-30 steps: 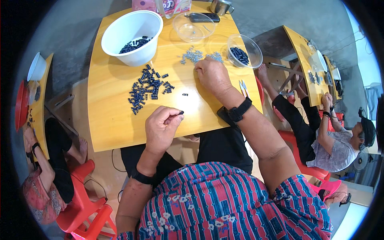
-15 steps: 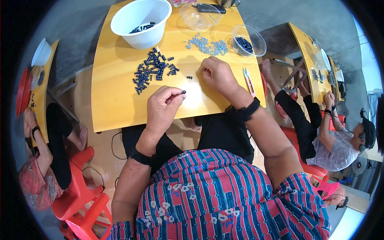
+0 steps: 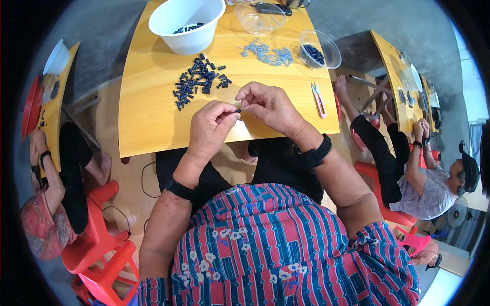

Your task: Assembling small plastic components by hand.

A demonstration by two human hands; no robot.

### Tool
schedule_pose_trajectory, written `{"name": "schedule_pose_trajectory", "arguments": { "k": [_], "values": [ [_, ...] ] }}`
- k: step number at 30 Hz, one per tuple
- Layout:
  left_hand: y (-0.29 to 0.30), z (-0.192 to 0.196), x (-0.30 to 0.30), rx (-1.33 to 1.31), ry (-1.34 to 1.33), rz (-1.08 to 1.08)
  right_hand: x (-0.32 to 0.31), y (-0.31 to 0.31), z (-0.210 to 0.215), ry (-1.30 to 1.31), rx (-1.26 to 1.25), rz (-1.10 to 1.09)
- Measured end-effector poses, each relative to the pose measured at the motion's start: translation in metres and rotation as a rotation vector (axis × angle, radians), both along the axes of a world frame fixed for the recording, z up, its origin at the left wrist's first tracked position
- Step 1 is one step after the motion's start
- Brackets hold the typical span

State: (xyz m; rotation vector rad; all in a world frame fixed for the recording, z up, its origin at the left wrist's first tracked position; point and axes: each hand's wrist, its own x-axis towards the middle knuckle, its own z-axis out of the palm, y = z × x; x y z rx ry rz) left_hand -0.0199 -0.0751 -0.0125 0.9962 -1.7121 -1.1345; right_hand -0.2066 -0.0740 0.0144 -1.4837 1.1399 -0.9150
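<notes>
A small dark piece is pinched between the left hand and the right hand, just above the near edge of the yellow table. Bare wood is seen left of the hands. A pile of dark pieces lies mid-table. Red snips lie near the right edge. A white bowl stands at the far edge.

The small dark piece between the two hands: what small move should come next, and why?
Probably press the two hands together a little more. The left hand and right hand meet fingertip to fingertip above the yellow table, pinching the small dark piece between them, so it looks mid-assembly.
</notes>
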Motion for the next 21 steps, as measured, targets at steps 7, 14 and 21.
{"name": "schedule_pose_trajectory", "arguments": {
  "k": [7, 14, 21],
  "values": [
    [-0.001, -0.002, 0.001, 0.0, -0.014, -0.018, 0.003, -0.004, 0.008, 0.305, -0.286, 0.054],
    [-0.002, -0.004, 0.0, -0.036, -0.066, 0.022, 0.019, 0.001, 0.029, 0.867, -0.75, 0.228],
    [-0.002, -0.01, 0.0, 0.027, -0.002, 0.033, 0.019, 0.001, 0.026, 0.827, -0.717, 0.192]
  ]
}}
